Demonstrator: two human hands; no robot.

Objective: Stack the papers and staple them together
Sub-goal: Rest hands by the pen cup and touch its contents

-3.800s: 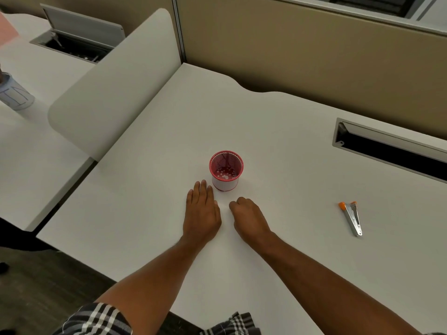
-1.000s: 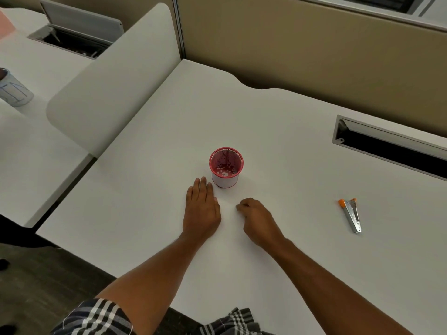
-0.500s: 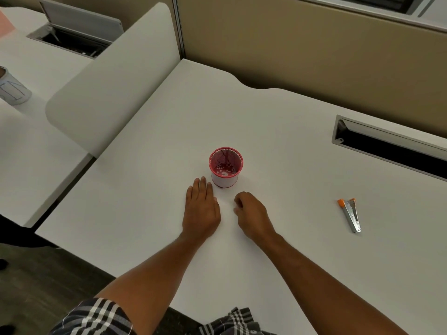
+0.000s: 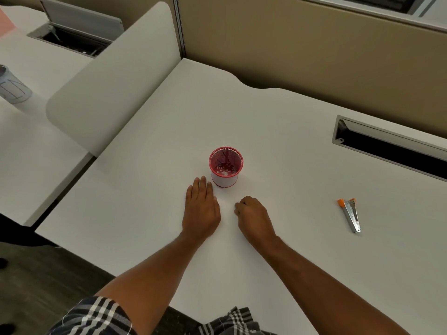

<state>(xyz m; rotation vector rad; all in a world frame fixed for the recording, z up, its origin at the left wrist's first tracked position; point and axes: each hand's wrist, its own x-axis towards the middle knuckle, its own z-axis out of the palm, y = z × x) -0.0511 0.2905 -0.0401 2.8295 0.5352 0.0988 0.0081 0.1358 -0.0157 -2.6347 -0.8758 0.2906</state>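
My left hand [image 4: 202, 209] lies flat, palm down, on the white desk [image 4: 135, 189], its fingertips just left of a red mesh cup [image 4: 226, 166]. My right hand [image 4: 252, 215] rests beside it with the fingers curled under; nothing shows in them. A small silver stapler [image 4: 352, 215] with orange tips lies on the desk well to the right of my right hand. I cannot make out any sheets of paper against the white desk surface.
A dark cable slot [image 4: 391, 147] is cut into the desk at the back right. A white divider panel [image 4: 108, 76] stands on the left, with a neighbouring desk and a grey cup [image 4: 13, 89] beyond it. A tan partition wall runs along the back.
My right hand has shifted slightly left, closer to my left hand. The left hand, cup and stapler have stayed put.
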